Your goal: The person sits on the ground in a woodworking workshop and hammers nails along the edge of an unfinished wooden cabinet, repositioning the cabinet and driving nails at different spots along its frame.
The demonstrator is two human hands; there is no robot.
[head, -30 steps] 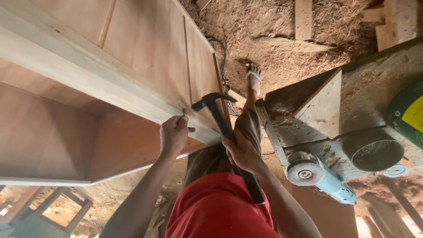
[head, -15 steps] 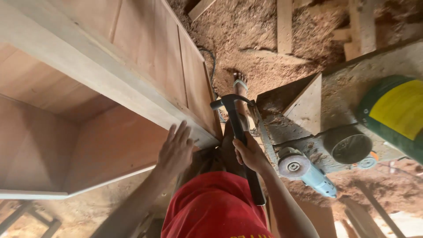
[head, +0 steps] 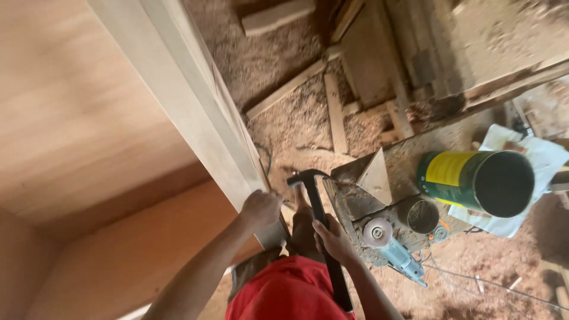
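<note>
Your right hand (head: 333, 238) is closed round the black claw hammer (head: 320, 222) — head up; your left hand (head: 261, 207) is curled against the wooden cabinet's front edge (head: 195, 124), contents hidden.

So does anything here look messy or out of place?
Yes: the green and yellow can lies tipped on its side on the workbench, open end showing. Sawdust and loose wood offcuts cover the floor.

Cabinet (head: 118, 148) left; hammer (head: 320, 219) w/ grinder (head: 394, 252) right of it; can (head: 474, 181) on bench (head: 409, 160).
</note>
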